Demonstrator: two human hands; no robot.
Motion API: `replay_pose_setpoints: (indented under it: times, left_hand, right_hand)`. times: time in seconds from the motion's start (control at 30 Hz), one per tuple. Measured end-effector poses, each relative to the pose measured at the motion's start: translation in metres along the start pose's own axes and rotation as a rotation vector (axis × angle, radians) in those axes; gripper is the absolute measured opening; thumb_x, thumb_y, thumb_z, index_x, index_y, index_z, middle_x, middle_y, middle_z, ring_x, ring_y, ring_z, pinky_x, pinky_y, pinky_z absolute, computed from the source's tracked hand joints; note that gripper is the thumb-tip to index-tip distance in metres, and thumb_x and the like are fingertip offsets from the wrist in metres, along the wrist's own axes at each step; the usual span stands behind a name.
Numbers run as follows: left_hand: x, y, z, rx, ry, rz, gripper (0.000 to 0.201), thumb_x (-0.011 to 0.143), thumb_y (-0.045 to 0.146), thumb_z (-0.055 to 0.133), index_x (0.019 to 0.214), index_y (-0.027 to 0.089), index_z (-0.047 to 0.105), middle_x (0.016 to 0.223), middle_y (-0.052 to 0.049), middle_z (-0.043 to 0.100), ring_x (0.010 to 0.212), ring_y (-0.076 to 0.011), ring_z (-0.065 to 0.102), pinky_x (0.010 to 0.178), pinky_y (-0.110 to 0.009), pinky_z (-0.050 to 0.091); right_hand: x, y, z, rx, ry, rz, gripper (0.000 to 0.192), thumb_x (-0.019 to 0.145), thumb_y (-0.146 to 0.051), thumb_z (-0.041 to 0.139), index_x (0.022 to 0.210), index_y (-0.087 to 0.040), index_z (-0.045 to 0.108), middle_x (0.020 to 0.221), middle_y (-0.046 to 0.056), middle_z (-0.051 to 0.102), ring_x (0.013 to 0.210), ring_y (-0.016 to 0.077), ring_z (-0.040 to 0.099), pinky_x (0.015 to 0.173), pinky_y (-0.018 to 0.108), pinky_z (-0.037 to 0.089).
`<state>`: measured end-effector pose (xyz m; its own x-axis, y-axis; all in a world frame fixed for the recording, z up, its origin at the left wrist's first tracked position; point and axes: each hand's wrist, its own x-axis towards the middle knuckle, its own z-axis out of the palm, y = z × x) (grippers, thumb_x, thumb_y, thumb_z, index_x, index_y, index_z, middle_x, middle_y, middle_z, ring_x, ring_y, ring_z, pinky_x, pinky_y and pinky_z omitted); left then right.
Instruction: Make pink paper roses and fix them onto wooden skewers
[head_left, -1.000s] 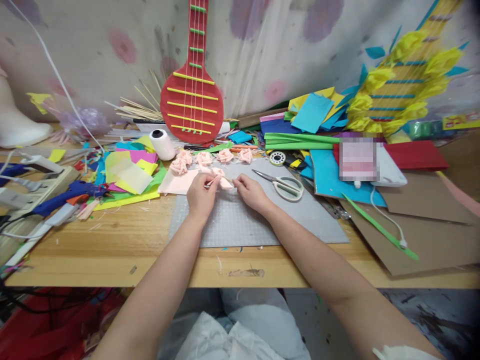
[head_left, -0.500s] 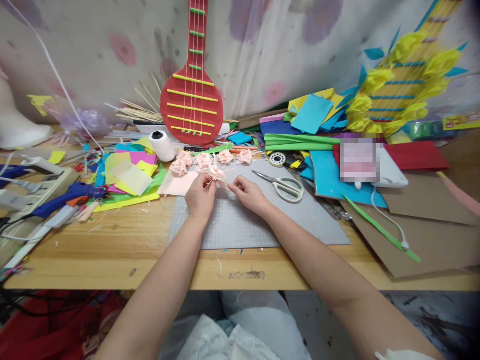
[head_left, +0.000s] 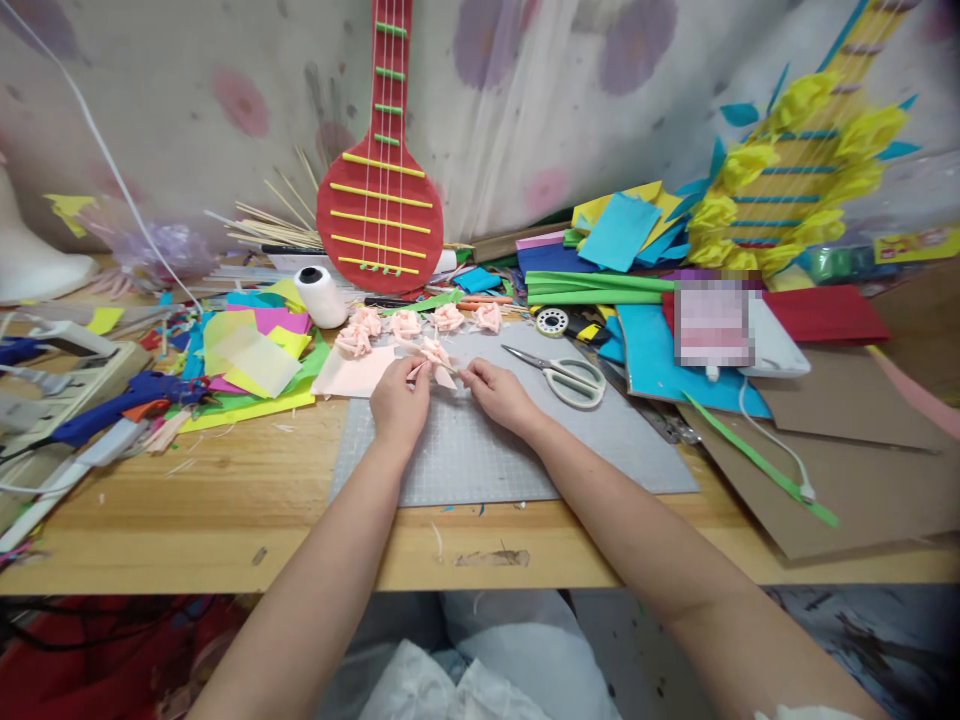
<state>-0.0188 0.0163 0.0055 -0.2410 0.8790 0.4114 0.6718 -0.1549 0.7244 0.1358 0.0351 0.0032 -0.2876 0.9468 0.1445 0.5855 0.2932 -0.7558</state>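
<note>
Where the frame bottoms out, light-coloured clothing (head_left: 480, 680) covers the lap, just below the front edge of the wooden surface (head_left: 187, 540). Grey cutting mat (head_left: 480, 470) lies flat at centre. Brown cardboard (head_left: 825, 500) at lower right, green strip (head_left: 757, 460) and white cable lying across it. At left: blue glue gun (head_left: 127, 405) beside a power strip (head_left: 124, 368). Left hand (head_left: 401, 410) just left of centre, fingertips closed on a pale pink paper piece (head_left: 433, 352). Right hand (head_left: 501, 393) just right of centre, fingertips pinched at what looks like a thin end on the right side of the same piece; detail too small to be sure. Piece sits between both hands, over the far part of the mat. Scissors (head_left: 574, 382) on the mat, right of the right hand, blades slightly apart, tips pointing left. Pink sheet (head_left: 345, 375) just left of the left hand. Behind: row of pale pink paper flowers (head_left: 405, 322), white thread spool (head_left: 321, 300) upper left of it, coloured sheets (head_left: 259, 355) further left. Red paper instrument (head_left: 379, 220) upright at upper centre-left; yellow one (head_left: 780, 190) with yellow flowers at upper right. Floral curtain (head_left: 187, 80) across the top.
</note>
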Motion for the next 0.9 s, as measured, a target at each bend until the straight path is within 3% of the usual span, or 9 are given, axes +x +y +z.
replay_pose_setpoints:
  times: [0.4, 0.57, 0.73, 0.83, 0.9]
  left_hand:
    - [0.001, 0.0, 0.001, -0.013, -0.047, -0.102, 0.018, 0.075, 0.035, 0.049, 0.076, 0.02, 0.06, 0.077, -0.001, 0.063, 0.071, -0.0136, 0.055, 0.065, -0.024, 0.039]
    - [0.003, -0.003, 0.004, -0.15, -0.037, -0.148, 0.02, 0.074, 0.036, 0.05, 0.074, 0.019, 0.059, 0.076, -0.002, 0.062, 0.068, -0.0123, 0.054, 0.065, -0.024, 0.042]
    - [0.008, -0.002, 0.005, -0.519, -0.041, -0.428, 0.021, 0.062, 0.037, 0.06, 0.067, 0.017, 0.057, 0.069, -0.001, 0.059, 0.059, -0.012, 0.054, 0.049, -0.022, 0.042]
    - [0.012, 0.002, -0.001, -0.7, -0.048, -0.62, 0.024, 0.05, 0.03, 0.069, 0.062, 0.014, 0.056, 0.066, -0.002, 0.058, 0.058, -0.0116, 0.053, 0.048, -0.023, 0.044]
    - [0.015, 0.004, -0.007, -0.771, -0.097, -0.67, 0.025, 0.045, 0.026, 0.071, 0.06, 0.012, 0.058, 0.068, -0.003, 0.06, 0.06, -0.0117, 0.054, 0.048, -0.023, 0.045]
  right_hand:
    - [-0.003, -0.006, -0.002, -0.134, -0.047, -0.023, 0.028, 0.087, -0.036, 0.037, 0.071, -0.019, 0.053, 0.059, 0.0, 0.054, 0.057, 0.0108, 0.048, 0.056, 0.02, 0.029]
    - [-0.003, -0.007, 0.001, -0.198, -0.035, -0.054, 0.028, 0.087, -0.038, 0.037, 0.074, -0.019, 0.053, 0.062, 0.0, 0.055, 0.057, 0.0111, 0.048, 0.055, 0.02, 0.028]
    - [-0.004, -0.007, 0.001, -0.214, -0.042, -0.084, 0.025, 0.086, -0.037, 0.039, 0.076, -0.019, 0.054, 0.062, 0.0, 0.056, 0.056, 0.0108, 0.047, 0.054, 0.02, 0.027]
    - [-0.005, -0.007, 0.0, -0.22, -0.051, -0.1, 0.025, 0.086, -0.037, 0.039, 0.078, -0.019, 0.055, 0.06, -0.001, 0.054, 0.054, 0.0104, 0.045, 0.054, 0.02, 0.026]
    - [-0.005, -0.008, 0.0, -0.217, -0.056, -0.111, 0.026, 0.086, -0.037, 0.039, 0.078, -0.019, 0.055, 0.06, -0.001, 0.054, 0.053, 0.0102, 0.044, 0.053, 0.02, 0.026]
